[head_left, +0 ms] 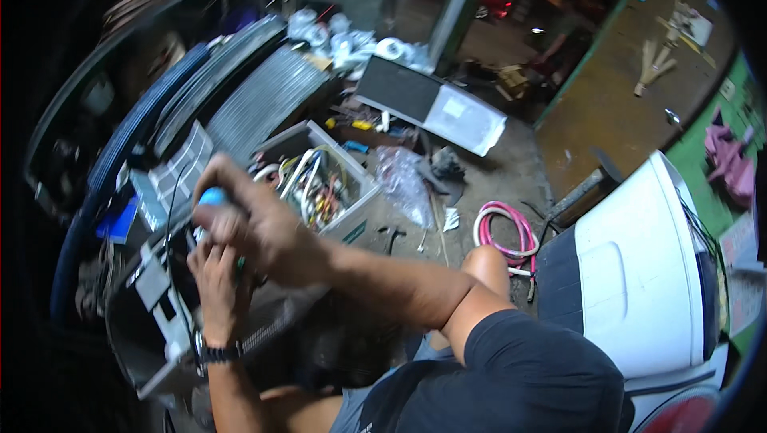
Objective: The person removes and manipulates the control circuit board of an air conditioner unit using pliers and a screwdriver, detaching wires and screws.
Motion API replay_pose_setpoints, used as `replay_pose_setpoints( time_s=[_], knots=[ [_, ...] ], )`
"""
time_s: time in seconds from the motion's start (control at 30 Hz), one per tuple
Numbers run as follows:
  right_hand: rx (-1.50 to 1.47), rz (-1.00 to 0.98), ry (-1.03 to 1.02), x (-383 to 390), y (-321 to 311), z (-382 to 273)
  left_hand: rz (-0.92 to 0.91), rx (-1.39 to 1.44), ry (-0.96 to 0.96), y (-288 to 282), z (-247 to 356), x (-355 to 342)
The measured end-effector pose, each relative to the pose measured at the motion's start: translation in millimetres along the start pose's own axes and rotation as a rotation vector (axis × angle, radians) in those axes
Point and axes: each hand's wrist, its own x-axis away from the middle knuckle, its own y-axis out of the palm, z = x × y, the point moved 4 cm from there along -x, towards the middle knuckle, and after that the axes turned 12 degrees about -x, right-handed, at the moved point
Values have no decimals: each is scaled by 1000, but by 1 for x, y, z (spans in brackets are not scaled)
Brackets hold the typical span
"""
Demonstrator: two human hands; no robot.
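Screwdriver, blue-handled, driving into the air-conditioner chassis.
My right hand wraps its handle, tip hidden below; my left hand, fingers curled, steadies just beneath. Next, I judge, steady downward turning.

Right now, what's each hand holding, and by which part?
Right hand grips a blue-handled tool, likely a screwdriver, by the handle. Left hand rests at the tool's lower end on the dismantled unit; whether it holds anything cannot be told.
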Motion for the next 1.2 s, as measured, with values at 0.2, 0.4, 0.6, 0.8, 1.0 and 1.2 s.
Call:
replay_pose_setpoints(
  time_s=[0.2, 0.4, 0.6, 0.8, 1.0, 1.2],
  knots=[
    [-134, -136, 5, 4, -27, -5, 79, 24, -21, 16, 3, -15],
    [-151, -100, -65, 2, -11, 5, 30, 168, -268, 20, -16, 4],
    [-205, -96, -107, 6, -25, 7, 12, 203, -305, 29, -13, -2],
    [-172, -74, -94, 1, -23, 11, 53, 212, -335, 31, -16, -4],
    [-176, -79, -84, -7, -14, 23, 108, 125, -322, 28, -23, -2],
    [-95, 93, -200, 11, -28, 12, 65, 129, -236, 28, -13, -23]
  ],
)
